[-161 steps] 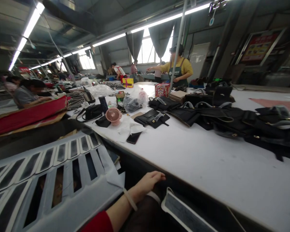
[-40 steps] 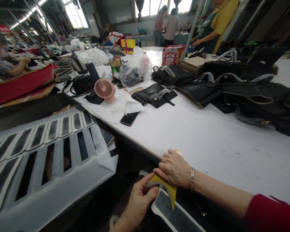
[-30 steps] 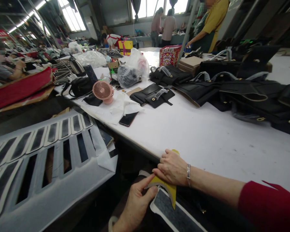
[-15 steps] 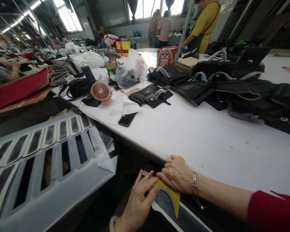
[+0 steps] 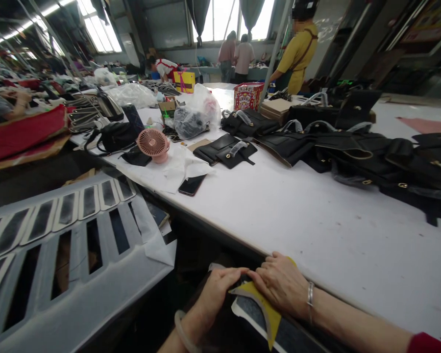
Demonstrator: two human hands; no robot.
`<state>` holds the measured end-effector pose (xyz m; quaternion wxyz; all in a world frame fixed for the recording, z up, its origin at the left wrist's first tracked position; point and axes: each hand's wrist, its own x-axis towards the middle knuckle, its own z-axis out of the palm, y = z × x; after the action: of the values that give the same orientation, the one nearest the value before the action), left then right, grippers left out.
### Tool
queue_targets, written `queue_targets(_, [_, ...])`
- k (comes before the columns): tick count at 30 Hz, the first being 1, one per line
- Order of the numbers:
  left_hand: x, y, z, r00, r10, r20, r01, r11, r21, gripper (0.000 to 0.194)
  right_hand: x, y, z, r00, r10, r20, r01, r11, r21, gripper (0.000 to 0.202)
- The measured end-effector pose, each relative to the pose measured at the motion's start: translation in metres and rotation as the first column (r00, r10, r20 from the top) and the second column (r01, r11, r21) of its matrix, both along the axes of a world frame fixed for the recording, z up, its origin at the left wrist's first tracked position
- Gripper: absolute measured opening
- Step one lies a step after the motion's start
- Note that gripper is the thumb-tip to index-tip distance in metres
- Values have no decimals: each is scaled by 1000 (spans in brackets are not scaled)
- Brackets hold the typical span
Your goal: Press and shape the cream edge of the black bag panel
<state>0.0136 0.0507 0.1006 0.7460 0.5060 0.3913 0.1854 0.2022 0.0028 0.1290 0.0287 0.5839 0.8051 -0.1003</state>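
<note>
At the table's near edge, my right hand (image 5: 279,282) is closed over a yellow piece (image 5: 270,316) with a curved cut-out edge. The yellow piece lies across a dark panel (image 5: 252,306) with a pale border, whose far part my hands cover. My left hand (image 5: 218,289) is just left of it, fingers bent and its fingertips meeting those of my right hand. What the left fingers hold is hidden. A pale scrap (image 5: 216,266) shows behind the left hand.
Dark panels with pale borders (image 5: 66,208) lie on a grey slotted sheet at left. On the white table (image 5: 279,206) are a phone (image 5: 192,185), a pink fan (image 5: 153,144), a plastic bag (image 5: 200,113) and several black bags (image 5: 235,152). A person in yellow (image 5: 297,56) stands beyond.
My left hand's spread fingers have drawn in and bent beside my right hand. Both hands and the yellow piece sit slightly lower in view, and the camera has turned a little.
</note>
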Motion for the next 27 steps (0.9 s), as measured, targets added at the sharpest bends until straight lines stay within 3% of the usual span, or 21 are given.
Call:
queue_targets(4, [1, 2, -5, 998, -64, 27, 65, 998, -9, 39, 0, -2, -3, 1000, -17, 0, 17, 1000, -3, 55])
queue_targets(7, [2, 5, 1, 991, -133, 11, 132, 988, 85, 37, 2, -1, -5, 1000, -14, -5, 14, 1000, -17, 53])
queue_targets(10, [4, 8, 11, 980, -172, -102, 187, 967, 171, 33, 11, -4, 3, 1000, -23, -5, 23, 999, -41, 54])
queue_targets(12, [4, 9, 15, 965, -215, -152, 242, 952, 189, 33, 23, -10, 13, 995, -99, 10, 99, 991, -84, 58])
queue_targets(14, [3, 10, 15, 957, -258, -131, 279, 943, 182, 33, 39, -20, 25, 962, -271, 2, 267, 947, -177, 63])
queue_targets(17, [2, 11, 10, 957, -280, -76, 290, 939, 184, 34, 64, -45, 39, 811, -580, -74, 522, 776, -354, 65])
queue_targets(20, [1, 13, 1, 962, -274, 7, 271, 956, 112, 37, 77, -76, 46, 633, -741, -225, 595, 652, -470, 62])
queue_targets(22, [1, 13, -4, 965, -257, 58, 254, 966, 55, 42, 76, -95, 50, 500, -776, -384, 538, 626, -565, 54])
queue_targets(24, [3, 13, -6, 969, -238, 67, 236, 971, 37, 44, 69, -113, 53, 311, -807, -501, 436, 590, -680, 49])
queue_targets(27, [6, 12, -7, 979, -198, 42, 196, 980, 43, 39, 51, -135, 51, 17, -867, -498, 318, 477, -819, 61])
